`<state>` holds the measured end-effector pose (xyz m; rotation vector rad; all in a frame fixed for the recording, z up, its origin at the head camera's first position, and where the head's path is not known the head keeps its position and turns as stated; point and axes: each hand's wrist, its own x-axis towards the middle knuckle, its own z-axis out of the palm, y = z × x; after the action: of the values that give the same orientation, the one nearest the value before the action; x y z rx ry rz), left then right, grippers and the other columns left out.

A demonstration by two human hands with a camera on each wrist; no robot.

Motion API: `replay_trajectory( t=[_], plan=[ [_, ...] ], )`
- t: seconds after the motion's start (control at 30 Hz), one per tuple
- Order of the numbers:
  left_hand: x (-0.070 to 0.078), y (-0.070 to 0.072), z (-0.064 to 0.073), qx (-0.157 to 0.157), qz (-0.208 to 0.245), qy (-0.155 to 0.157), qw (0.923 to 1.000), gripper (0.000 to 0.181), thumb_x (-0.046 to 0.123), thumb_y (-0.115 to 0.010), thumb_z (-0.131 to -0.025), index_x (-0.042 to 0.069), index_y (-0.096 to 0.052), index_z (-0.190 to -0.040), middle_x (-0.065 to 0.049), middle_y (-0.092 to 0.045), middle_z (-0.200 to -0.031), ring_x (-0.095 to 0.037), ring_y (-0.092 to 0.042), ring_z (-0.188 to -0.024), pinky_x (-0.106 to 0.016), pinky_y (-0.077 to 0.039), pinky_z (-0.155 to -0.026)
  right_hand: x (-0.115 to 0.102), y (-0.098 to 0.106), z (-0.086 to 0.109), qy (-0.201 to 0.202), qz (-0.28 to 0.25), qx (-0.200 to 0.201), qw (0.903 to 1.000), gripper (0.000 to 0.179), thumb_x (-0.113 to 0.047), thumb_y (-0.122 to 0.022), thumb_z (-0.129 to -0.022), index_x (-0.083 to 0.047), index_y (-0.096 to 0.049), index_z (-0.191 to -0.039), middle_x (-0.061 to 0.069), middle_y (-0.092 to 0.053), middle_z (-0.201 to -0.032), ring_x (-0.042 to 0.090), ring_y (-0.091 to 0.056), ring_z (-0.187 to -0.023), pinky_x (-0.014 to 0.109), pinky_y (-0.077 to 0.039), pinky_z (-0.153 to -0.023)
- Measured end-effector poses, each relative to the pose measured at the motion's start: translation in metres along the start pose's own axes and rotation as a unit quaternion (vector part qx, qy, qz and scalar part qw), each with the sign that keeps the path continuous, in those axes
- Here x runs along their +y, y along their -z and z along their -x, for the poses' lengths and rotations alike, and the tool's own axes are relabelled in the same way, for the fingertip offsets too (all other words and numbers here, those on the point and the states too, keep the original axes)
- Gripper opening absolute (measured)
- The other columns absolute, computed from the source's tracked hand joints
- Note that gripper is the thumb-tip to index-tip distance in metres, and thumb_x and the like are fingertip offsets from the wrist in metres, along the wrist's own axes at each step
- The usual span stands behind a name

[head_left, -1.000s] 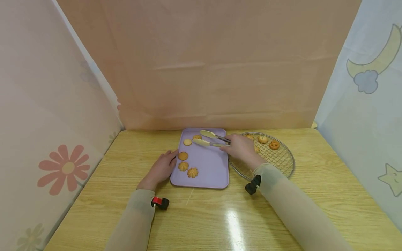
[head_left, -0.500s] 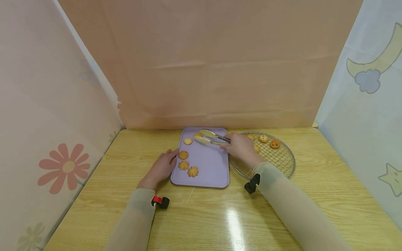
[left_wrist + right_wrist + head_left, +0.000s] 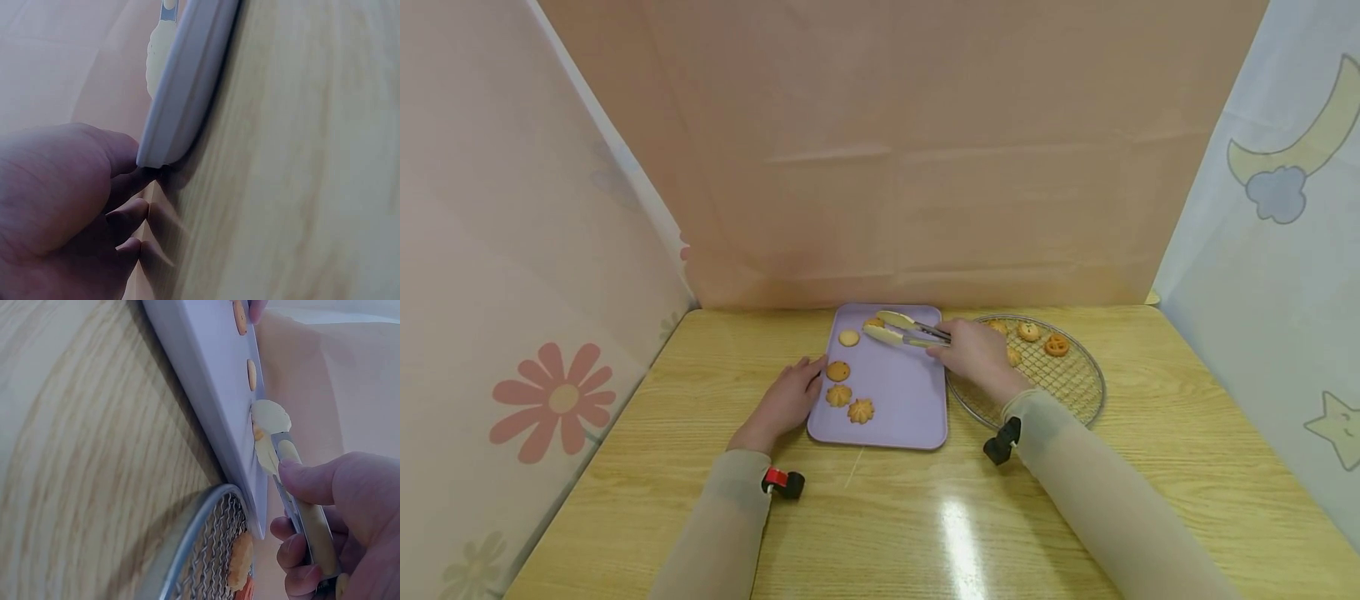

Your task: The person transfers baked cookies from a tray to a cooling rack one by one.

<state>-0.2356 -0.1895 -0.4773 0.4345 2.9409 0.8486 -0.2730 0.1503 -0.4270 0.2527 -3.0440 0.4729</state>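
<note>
My right hand (image 3: 976, 357) grips a pair of tongs (image 3: 315, 534) with pale scalloped tips. Those tips lie over the far part of a lilac tray (image 3: 902, 400), on either side of a cookie (image 3: 872, 322) that they partly cover. At the tray's left edge, the thumb and index finger of my left hand (image 3: 788, 398) hold the rim, as the left wrist view (image 3: 69, 194) shows; the other fingertips rest on the table. Down the tray's left side lie a plain round cookie (image 3: 848, 337), a dotted round cookie (image 3: 838, 371) and two ridged flower-shaped cookies (image 3: 861, 410).
A round wire rack (image 3: 1063, 383) stands right beside the tray, partly under my right forearm. It bears several cookies, among them a pretzel-shaped one (image 3: 1057, 345) and a round one (image 3: 1028, 332). A brown backdrop (image 3: 895, 208) closes off the wooden table's far edge.
The tongs' near tip has drawn slightly closer to the far one around the cookie. My left hand keeps its place at the tray's edge.
</note>
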Motion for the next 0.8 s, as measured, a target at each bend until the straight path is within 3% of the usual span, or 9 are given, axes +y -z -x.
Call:
replay_trajectory(
  t=[0.13,0.5,0.8],
  plan=[
    [0.0055,0.003,0.0019,-0.007,-0.005,0.009,0.9999,0.05,0.014,-0.05,-0.118,0.003,-0.047,-0.167,-0.023,-0.054,-0.163,-0.045,-0.032,-0.162,-0.06,-0.017,-0.135,0.0001,-0.0005,0.0006,0.003,-0.003,0.007,1.0,0.054,-0.048,-0.082,-0.098,-0.02,-0.076,-0.144,0.005,-0.076,-0.103,0.028,-0.063,-0.08,0.042,-0.048,-0.061],
    [0.0061,0.0026,0.002,-0.003,0.005,0.013,0.9999,0.05,0.015,-0.05,-0.118,0.002,-0.048,-0.166,-0.024,-0.052,-0.164,-0.047,-0.032,-0.162,-0.063,-0.019,-0.134,0.0041,-0.0014,0.0014,-0.009,-0.011,0.01,0.9998,0.057,-0.048,-0.083,-0.098,-0.022,-0.074,-0.148,0.007,-0.078,-0.111,0.028,-0.066,-0.082,0.044,-0.05,-0.062],
    [0.0064,0.0029,0.0024,-0.013,0.001,0.024,0.9996,0.051,0.018,-0.048,-0.119,0.005,-0.045,-0.168,-0.022,-0.049,-0.167,-0.044,-0.029,-0.164,-0.058,-0.016,-0.136,0.006,0.0005,0.0041,-0.012,-0.01,0.015,0.9998,0.057,-0.049,-0.083,-0.098,-0.022,-0.074,-0.147,0.009,-0.079,-0.117,0.028,-0.066,-0.084,0.044,-0.05,-0.061]
  ],
)
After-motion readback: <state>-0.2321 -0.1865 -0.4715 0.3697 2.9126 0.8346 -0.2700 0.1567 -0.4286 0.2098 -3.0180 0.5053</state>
